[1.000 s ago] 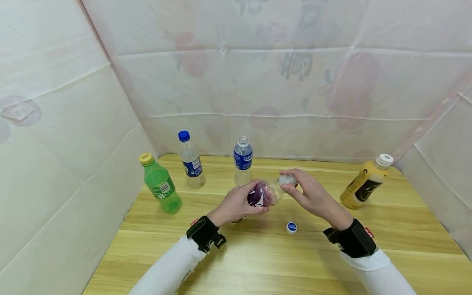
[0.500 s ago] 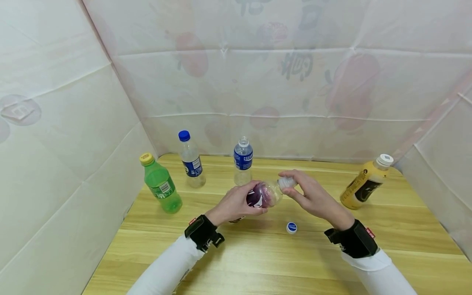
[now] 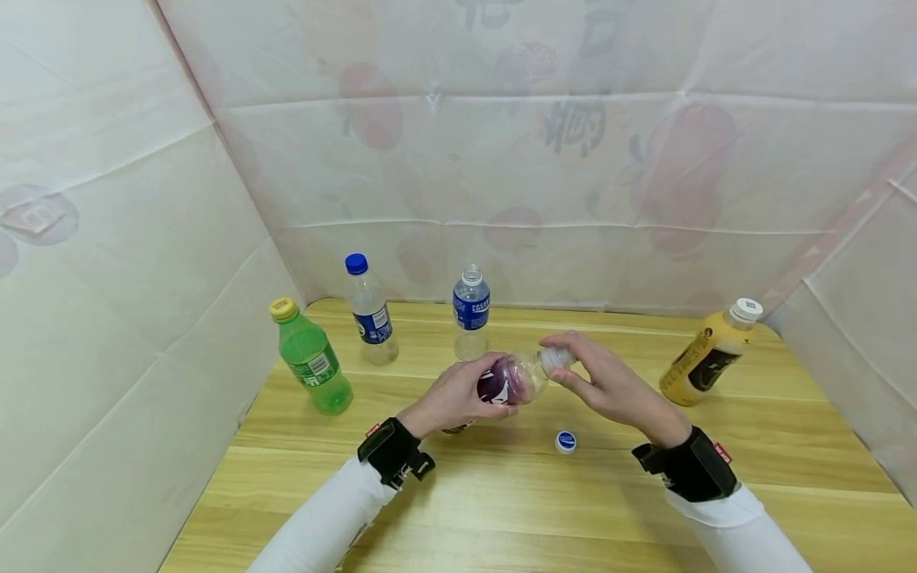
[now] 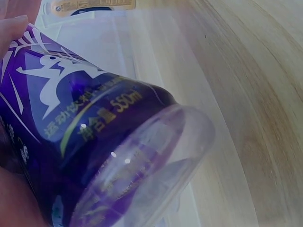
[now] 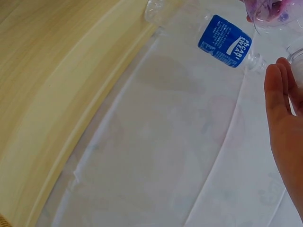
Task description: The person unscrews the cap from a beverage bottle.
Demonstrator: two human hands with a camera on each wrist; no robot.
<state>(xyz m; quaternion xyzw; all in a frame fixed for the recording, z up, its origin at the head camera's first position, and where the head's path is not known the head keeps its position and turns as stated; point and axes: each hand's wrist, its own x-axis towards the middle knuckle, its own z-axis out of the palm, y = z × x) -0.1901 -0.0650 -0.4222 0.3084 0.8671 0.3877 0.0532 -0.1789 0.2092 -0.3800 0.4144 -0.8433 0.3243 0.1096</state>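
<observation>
My left hand (image 3: 446,398) grips a clear bottle with a purple label (image 3: 509,380), tilted with its neck to the right and up. In the left wrist view the base of this sports drink bottle (image 4: 156,165) shows clear plastic below the label. At the neck, thumb and fingers of my right hand (image 3: 616,386) pinch the white cap (image 3: 556,359). Below the bottle, a loose white cap with a blue top (image 3: 565,442) lies on the wooden table (image 3: 501,509). An uncapped bottle with a blue label (image 3: 470,312) stands just behind my left hand.
At the left stand a green bottle with a yellow cap (image 3: 315,362) and a clear bottle with a blue cap (image 3: 373,322). A yellow bottle with a white cap (image 3: 705,358) is at the right. White printed sheeting (image 3: 444,175) walls the table's back and sides.
My right fingers have shifted slightly around the white cap, and the neck has dipped a little. The left hand's grip on the bottle stays nearly the same.
</observation>
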